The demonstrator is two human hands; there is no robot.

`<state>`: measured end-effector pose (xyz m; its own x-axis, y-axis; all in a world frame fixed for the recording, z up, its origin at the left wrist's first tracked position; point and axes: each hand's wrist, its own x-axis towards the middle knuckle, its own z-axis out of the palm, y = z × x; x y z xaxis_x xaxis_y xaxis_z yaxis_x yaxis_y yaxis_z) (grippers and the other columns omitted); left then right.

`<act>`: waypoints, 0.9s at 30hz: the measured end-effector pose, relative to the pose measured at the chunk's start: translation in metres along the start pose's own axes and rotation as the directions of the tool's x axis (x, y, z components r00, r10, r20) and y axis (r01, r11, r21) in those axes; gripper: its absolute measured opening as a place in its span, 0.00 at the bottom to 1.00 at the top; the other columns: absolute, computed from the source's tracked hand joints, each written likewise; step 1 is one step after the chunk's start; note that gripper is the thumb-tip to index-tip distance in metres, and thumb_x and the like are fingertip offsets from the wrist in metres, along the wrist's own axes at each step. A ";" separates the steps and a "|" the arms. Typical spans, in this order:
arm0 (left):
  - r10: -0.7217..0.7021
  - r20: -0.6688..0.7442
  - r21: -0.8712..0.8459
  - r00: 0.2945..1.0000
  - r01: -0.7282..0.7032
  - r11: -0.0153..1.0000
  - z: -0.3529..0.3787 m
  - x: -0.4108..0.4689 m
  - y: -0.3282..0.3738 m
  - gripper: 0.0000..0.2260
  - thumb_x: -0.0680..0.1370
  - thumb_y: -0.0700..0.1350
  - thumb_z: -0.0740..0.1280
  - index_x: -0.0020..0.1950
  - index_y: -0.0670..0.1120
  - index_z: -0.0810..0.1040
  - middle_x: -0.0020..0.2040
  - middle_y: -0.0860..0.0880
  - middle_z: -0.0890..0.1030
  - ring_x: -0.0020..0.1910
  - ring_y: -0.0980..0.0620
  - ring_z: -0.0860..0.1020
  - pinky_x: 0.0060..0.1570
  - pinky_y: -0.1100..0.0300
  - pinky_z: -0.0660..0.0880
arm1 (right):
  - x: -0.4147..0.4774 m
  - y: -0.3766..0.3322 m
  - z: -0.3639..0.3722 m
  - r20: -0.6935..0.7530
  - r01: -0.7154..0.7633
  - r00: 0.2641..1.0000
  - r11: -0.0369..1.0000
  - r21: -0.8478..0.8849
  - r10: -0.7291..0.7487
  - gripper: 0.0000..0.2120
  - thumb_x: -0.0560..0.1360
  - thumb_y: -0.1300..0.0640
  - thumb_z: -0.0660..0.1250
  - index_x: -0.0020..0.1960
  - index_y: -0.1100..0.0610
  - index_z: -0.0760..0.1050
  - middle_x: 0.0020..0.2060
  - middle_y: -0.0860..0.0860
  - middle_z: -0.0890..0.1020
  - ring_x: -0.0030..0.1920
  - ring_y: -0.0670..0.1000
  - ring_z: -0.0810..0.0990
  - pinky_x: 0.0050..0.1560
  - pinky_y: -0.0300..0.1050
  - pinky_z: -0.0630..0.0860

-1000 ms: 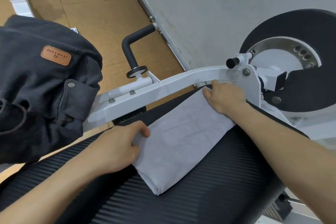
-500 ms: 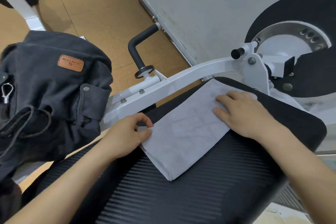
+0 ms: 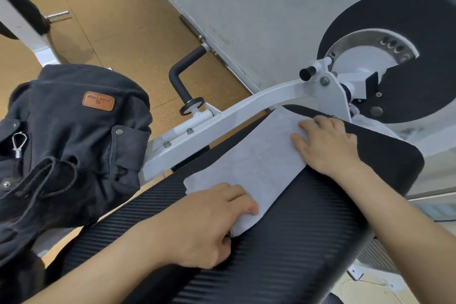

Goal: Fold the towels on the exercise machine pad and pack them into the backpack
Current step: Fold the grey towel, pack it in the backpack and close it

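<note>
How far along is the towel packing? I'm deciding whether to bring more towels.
Done: one pale grey folded towel lies as a strip on the black ribbed machine pad. In hand: the left hand grips its near end, and the right hand presses the far end flat. Left: finishing the fold and packing it into the dark canvas backpack.

The left hand [image 3: 209,222] is covering the near end of the towel [image 3: 249,163], and its thumb is tucking out of sight beneath the fold. The right hand [image 3: 325,145] is hiding the towel's far right edge, while both forearms are running off the frame's bottom. The backpack [image 3: 71,136] is being cut off at the left edge, its patch [image 3: 98,101] lettering too small to read.
</note>
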<state>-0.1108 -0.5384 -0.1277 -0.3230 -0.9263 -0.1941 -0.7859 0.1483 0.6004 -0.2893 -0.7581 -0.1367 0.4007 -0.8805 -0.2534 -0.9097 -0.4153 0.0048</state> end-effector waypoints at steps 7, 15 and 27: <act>0.111 -0.217 0.239 0.970 -0.058 0.969 0.023 0.015 0.002 0.12 0.71 0.44 0.55 0.50 0.51 0.74 0.42 0.53 0.76 0.35 0.51 0.74 0.26 0.57 0.75 | 0.040 0.012 -0.025 0.067 -0.144 0.988 0.985 0.097 0.138 0.18 0.76 0.58 0.62 0.65 0.54 0.69 0.60 0.57 0.76 0.58 0.59 0.73 0.48 0.47 0.68; 0.068 -0.300 -0.364 0.952 -0.179 0.914 0.012 0.061 0.104 0.17 0.78 0.43 0.61 0.67 0.55 0.69 0.52 0.51 0.80 0.45 0.52 0.77 0.47 0.59 0.75 | 0.053 -0.003 -0.025 -0.159 0.088 0.986 0.974 0.207 -0.055 0.24 0.76 0.62 0.63 0.70 0.51 0.68 0.65 0.57 0.69 0.64 0.61 0.69 0.61 0.52 0.68; 0.071 -0.097 -0.040 0.993 -0.075 0.996 0.011 0.028 0.064 0.29 0.65 0.74 0.62 0.60 0.61 0.69 0.56 0.65 0.68 0.56 0.63 0.68 0.55 0.63 0.72 | -0.120 0.060 -0.046 0.099 0.500 0.820 0.790 0.356 -0.564 0.26 0.67 0.30 0.65 0.63 0.37 0.72 0.63 0.35 0.68 0.67 0.40 0.64 0.66 0.40 0.65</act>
<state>-0.1761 -0.5510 -0.1030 -0.3253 -0.9427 -0.0747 -0.7377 0.2036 0.6437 -0.3868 -0.6881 -0.0619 0.8306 -0.4649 -0.3066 -0.5568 -0.6870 -0.4669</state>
